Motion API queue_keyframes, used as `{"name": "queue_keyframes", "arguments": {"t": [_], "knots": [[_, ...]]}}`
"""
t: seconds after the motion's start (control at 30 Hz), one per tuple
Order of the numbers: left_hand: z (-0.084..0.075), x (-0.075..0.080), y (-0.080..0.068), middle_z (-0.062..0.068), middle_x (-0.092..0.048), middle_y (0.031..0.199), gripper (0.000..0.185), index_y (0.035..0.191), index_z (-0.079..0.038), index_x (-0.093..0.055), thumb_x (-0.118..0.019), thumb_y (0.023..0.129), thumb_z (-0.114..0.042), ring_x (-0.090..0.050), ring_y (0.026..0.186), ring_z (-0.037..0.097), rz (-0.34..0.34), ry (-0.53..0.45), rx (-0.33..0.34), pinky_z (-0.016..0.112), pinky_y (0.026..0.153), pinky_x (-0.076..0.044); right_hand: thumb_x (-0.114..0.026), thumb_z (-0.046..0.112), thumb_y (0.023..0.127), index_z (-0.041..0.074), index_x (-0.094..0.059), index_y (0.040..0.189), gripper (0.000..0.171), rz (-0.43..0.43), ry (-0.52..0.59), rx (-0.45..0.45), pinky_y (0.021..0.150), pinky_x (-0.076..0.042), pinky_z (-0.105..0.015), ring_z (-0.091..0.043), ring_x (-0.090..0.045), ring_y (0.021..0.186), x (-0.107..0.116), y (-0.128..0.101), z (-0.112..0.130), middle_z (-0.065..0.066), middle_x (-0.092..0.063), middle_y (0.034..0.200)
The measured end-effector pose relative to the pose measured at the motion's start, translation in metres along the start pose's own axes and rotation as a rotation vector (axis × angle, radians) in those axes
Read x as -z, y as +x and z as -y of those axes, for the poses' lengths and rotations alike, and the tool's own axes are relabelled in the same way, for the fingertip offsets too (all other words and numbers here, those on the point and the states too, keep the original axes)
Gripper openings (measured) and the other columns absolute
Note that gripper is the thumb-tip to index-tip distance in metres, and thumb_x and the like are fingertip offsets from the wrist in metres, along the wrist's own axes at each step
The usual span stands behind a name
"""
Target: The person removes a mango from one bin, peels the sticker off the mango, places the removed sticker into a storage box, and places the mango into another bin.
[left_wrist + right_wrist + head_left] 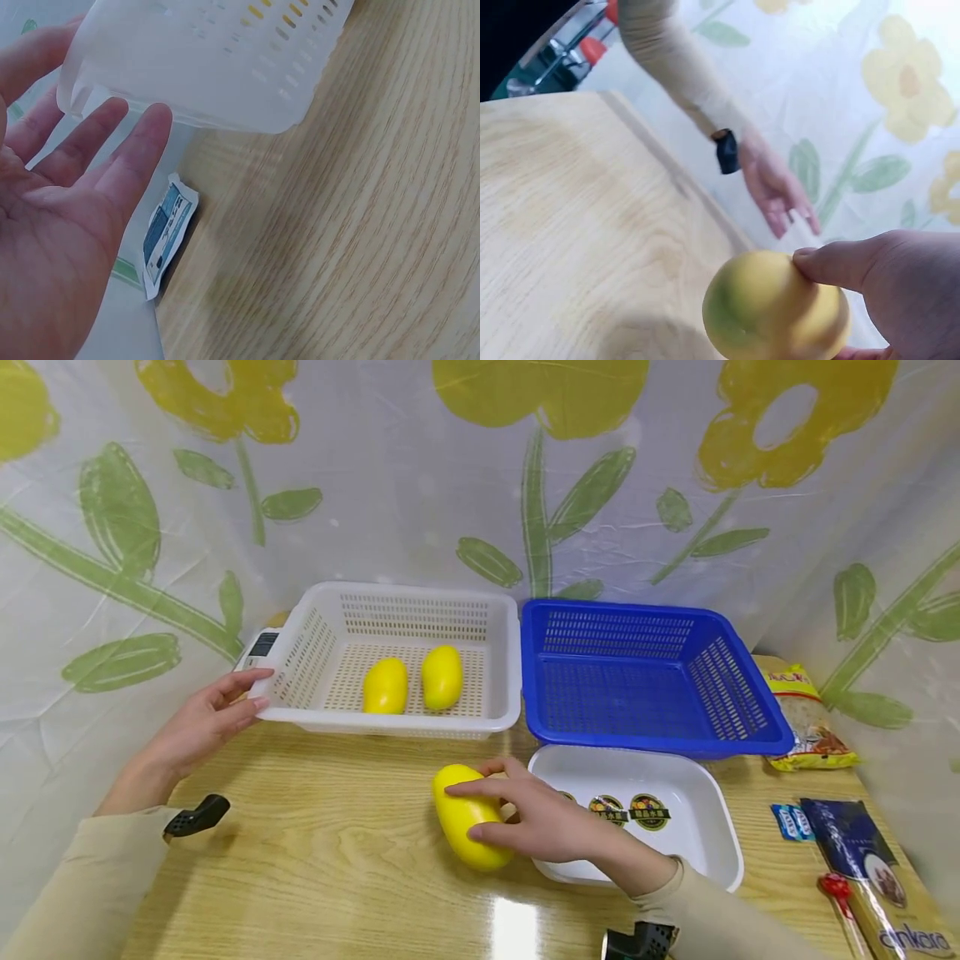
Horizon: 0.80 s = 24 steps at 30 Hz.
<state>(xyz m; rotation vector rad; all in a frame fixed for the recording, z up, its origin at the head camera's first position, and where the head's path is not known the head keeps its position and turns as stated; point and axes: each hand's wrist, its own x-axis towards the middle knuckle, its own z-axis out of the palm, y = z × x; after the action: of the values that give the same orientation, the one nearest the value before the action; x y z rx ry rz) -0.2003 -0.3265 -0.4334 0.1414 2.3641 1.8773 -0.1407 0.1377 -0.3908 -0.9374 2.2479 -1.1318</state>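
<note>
My right hand [551, 814] grips a smooth yellow mango [461, 827] above the wooden table, just left of a white tray [723, 827]. In the right wrist view the mango [761, 307] shows a greenish patch, with the thumb [840, 262] pressed on its side. Two more mangoes, one on the left [386, 685] and one on the right [442, 677], lie inside a white slotted basket [510, 693]. My left hand [198, 722] holds that basket's front left corner. In the left wrist view its fingers [142, 150] reach under the rim of the basket [172, 75].
A blue basket [607, 693] stands against the white one. Round stickers [648, 812] show in the white tray. Along the right lie a yellow food bag [810, 718], small blue packets [791, 821], a dark pasta pack [862, 852] and a red-headed item [836, 887]. A flowered curtain [405, 485] hangs behind.
</note>
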Motion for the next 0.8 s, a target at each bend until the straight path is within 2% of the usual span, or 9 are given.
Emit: {"name": "queue_keyframes", "arguments": {"t": [0.13, 0.27, 0.37, 0.5, 0.6, 0.7, 0.8], "knots": [[0.001, 0.0, 0.002, -0.002, -0.05, 0.127, 0.046, 0.145, -0.01, -0.042, -0.055, 0.101, -0.016, -0.056, 0.105, 0.002, -0.002, -0.007, -0.011, 0.015, 0.087, -0.05, -0.067, 0.025, 0.095, 0.03, -0.056, 0.138, 0.044, -0.039, 0.037, 0.016, 0.081, -0.055, -0.027, -0.019, -0.054, 0.109, 0.012, -0.006, 0.009, -0.007, -0.037, 0.139], [0.005, 0.0, 0.003, -0.001, -0.047, 0.129, 0.043, 0.143, -0.009, -0.044, -0.053, 0.101, -0.009, -0.056, 0.106, 0.004, 0.025, -0.131, -0.049, 0.016, 0.086, -0.051, -0.065, 0.024, 0.096, 0.027, -0.053, 0.141, 0.047, -0.11, 0.039, 0.054, 0.086, -0.054, -0.03, -0.02, -0.05, 0.116, 0.03, -0.006, 0.02, -0.008, -0.034, 0.143], [0.008, 0.0, 0.003, 0.001, -0.044, 0.133, 0.043, 0.142, -0.008, -0.044, -0.052, 0.101, -0.003, -0.056, 0.106, 0.007, 0.053, -0.228, -0.076, 0.019, 0.086, -0.052, -0.066, 0.021, 0.095, 0.023, -0.053, 0.141, 0.048, -0.192, 0.044, 0.068, 0.088, -0.054, -0.032, -0.025, -0.049, 0.115, 0.043, 0.003, 0.027, -0.012, -0.032, 0.145], [0.009, -0.001, 0.003, 0.002, -0.042, 0.136, 0.043, 0.141, -0.008, -0.045, -0.052, 0.1, -0.001, -0.056, 0.107, 0.008, 0.042, -0.254, -0.079, 0.021, 0.087, -0.053, -0.065, 0.022, 0.096, 0.022, -0.054, 0.141, 0.047, -0.305, 0.027, 0.022, 0.082, -0.055, -0.033, -0.03, -0.054, 0.107, 0.062, 0.027, 0.03, -0.014, -0.033, 0.143], [0.009, -0.001, 0.003, 0.003, -0.04, 0.137, 0.043, 0.141, -0.008, -0.045, -0.052, 0.099, 0.0, -0.056, 0.107, 0.009, 0.044, -0.275, -0.083, 0.022, 0.087, -0.053, -0.064, 0.024, 0.097, 0.024, -0.052, 0.143, 0.048, -0.348, 0.014, -0.027, 0.077, -0.055, -0.033, -0.033, -0.056, 0.109, 0.074, 0.052, 0.028, -0.014, -0.033, 0.141], [0.009, -0.003, 0.004, 0.005, -0.038, 0.138, 0.043, 0.141, -0.006, -0.044, -0.052, 0.099, 0.002, -0.056, 0.108, 0.009, 0.06, -0.308, -0.091, 0.023, 0.087, -0.053, -0.062, 0.024, 0.097, 0.024, -0.051, 0.143, 0.047, -0.358, -0.053, -0.051, 0.08, -0.054, -0.035, -0.034, -0.053, 0.111, 0.084, 0.08, 0.025, -0.017, -0.033, 0.141], [0.008, -0.003, 0.003, 0.005, -0.037, 0.138, 0.043, 0.14, -0.006, -0.044, -0.052, 0.099, 0.002, -0.055, 0.108, 0.01, 0.06, -0.317, -0.085, 0.024, 0.087, -0.053, -0.062, 0.024, 0.098, 0.022, -0.051, 0.143, 0.047, -0.337, -0.178, -0.068, 0.09, -0.049, -0.039, -0.032, -0.049, 0.115, 0.09, 0.105, 0.021, -0.019, -0.033, 0.142]]}}
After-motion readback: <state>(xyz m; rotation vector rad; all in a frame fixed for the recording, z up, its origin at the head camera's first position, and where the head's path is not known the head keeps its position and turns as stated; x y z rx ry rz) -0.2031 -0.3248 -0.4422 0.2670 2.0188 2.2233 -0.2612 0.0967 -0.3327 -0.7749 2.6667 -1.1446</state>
